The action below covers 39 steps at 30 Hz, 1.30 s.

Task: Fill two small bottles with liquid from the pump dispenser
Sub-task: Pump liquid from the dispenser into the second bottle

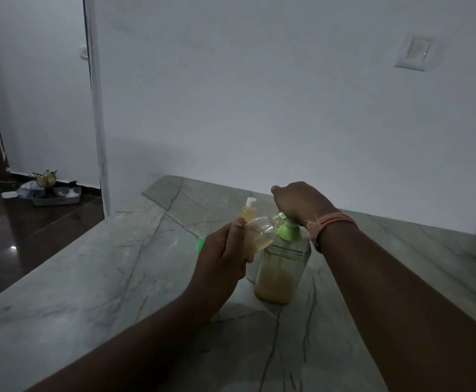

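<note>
A clear pump dispenser (280,267) with a green collar stands on the marble counter (117,278), partly full of yellowish liquid. My right hand (299,202) rests on top of its pump head, fingers curled over it; the head is mostly hidden. My left hand (222,256) grips a small clear bottle (259,236), tilted with its mouth toward the pump spout and a little yellow liquid inside. A second small bottle (248,212) with a white cap and yellow liquid stands upright behind them. A small green cap (201,245) peeks out left of my left hand.
The counter meets a white wall at the back, and its left edge drops to a dark floor. On that floor by the doorway sits a tray with clutter (52,190). A wall switch plate (413,53) is high on the right.
</note>
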Each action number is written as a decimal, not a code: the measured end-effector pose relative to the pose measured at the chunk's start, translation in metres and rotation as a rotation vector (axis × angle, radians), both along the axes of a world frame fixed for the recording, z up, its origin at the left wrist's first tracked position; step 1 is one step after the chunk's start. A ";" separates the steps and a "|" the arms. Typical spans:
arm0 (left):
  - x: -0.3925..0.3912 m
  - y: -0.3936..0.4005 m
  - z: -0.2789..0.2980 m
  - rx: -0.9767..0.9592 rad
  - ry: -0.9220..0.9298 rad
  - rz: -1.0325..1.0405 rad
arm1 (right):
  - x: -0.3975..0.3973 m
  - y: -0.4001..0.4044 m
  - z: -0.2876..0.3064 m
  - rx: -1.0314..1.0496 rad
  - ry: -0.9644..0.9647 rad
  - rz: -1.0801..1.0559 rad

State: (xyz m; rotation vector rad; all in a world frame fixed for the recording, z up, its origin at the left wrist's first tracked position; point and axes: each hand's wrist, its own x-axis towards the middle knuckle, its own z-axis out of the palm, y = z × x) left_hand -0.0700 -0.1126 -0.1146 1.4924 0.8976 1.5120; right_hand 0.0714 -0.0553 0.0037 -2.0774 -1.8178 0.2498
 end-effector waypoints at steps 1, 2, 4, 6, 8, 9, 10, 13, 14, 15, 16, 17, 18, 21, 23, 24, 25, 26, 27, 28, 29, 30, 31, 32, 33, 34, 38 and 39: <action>0.000 0.000 0.000 0.000 -0.002 -0.003 | 0.000 0.001 0.000 -0.001 -0.003 0.004; 0.000 0.000 0.001 0.001 0.000 -0.003 | 0.000 0.001 0.001 -0.002 0.002 0.011; -0.001 -0.001 0.001 -0.006 0.000 -0.010 | -0.001 0.002 0.002 -0.024 0.006 0.026; 0.000 -0.002 0.001 -0.006 -0.011 -0.014 | -0.001 0.002 0.007 -0.028 -0.006 0.046; 0.001 -0.003 0.001 -0.013 -0.017 -0.012 | 0.001 0.003 0.008 -0.002 -0.015 0.037; 0.001 -0.002 0.001 -0.016 -0.024 -0.016 | 0.003 0.006 0.006 0.010 0.004 0.034; 0.001 -0.001 0.001 -0.017 -0.029 -0.019 | 0.003 0.008 0.003 0.019 0.028 0.030; 0.001 0.001 -0.001 -0.011 -0.020 -0.013 | 0.002 0.004 -0.002 0.012 0.044 0.021; 0.001 0.000 -0.001 -0.004 -0.020 -0.014 | 0.000 0.002 -0.001 0.006 0.069 0.013; 0.001 -0.001 0.000 0.006 -0.022 -0.018 | -0.001 0.000 -0.001 0.014 0.108 -0.006; 0.001 -0.002 0.001 0.015 -0.025 -0.023 | -0.002 -0.001 0.000 0.023 0.149 -0.021; 0.001 -0.003 0.001 0.023 -0.028 -0.026 | -0.002 0.000 -0.001 0.020 0.168 -0.027; 0.000 -0.005 0.002 0.033 -0.027 -0.028 | -0.001 0.001 0.000 0.017 0.143 -0.008; -0.001 -0.007 0.004 0.058 -0.007 -0.036 | 0.005 0.000 0.008 0.053 0.239 -0.008; 0.000 -0.008 0.006 0.063 0.002 -0.035 | 0.008 -0.005 0.016 0.060 0.286 -0.015; 0.000 -0.009 0.007 0.063 0.001 -0.035 | 0.010 -0.008 0.019 0.062 0.292 -0.024; 0.000 -0.009 0.007 0.064 0.002 -0.031 | 0.011 -0.007 0.019 0.070 0.293 -0.025; 0.000 -0.008 0.008 0.064 0.006 -0.024 | 0.012 -0.006 0.018 0.079 0.289 -0.023; 0.000 -0.008 0.008 0.065 0.012 -0.015 | 0.011 -0.004 0.016 0.071 0.274 -0.027; 0.000 -0.008 0.008 0.065 0.018 -0.006 | 0.010 -0.002 0.013 0.065 0.268 -0.035; 0.000 -0.008 0.008 0.066 0.024 0.006 | 0.009 0.001 0.010 0.060 0.267 -0.048; -0.001 -0.007 0.008 0.068 0.028 0.019 | 0.008 0.005 0.007 0.055 0.266 -0.059; -0.001 -0.006 0.007 0.073 0.033 0.030 | 0.008 0.008 0.005 0.052 0.259 -0.068; -0.001 -0.005 0.007 0.079 0.039 0.039 | 0.008 0.010 0.003 0.051 0.244 -0.081; -0.001 -0.005 0.007 0.084 0.049 0.051 | 0.008 0.011 0.002 0.054 0.228 -0.090; -0.001 -0.005 0.007 0.086 0.060 0.062 | 0.008 0.013 0.001 0.059 0.212 -0.094; -0.001 -0.003 0.003 0.066 0.098 0.091 | 0.007 0.015 -0.005 0.034 0.164 -0.100; -0.001 -0.003 0.002 0.065 0.107 0.092 | 0.006 0.016 -0.007 0.037 0.145 -0.100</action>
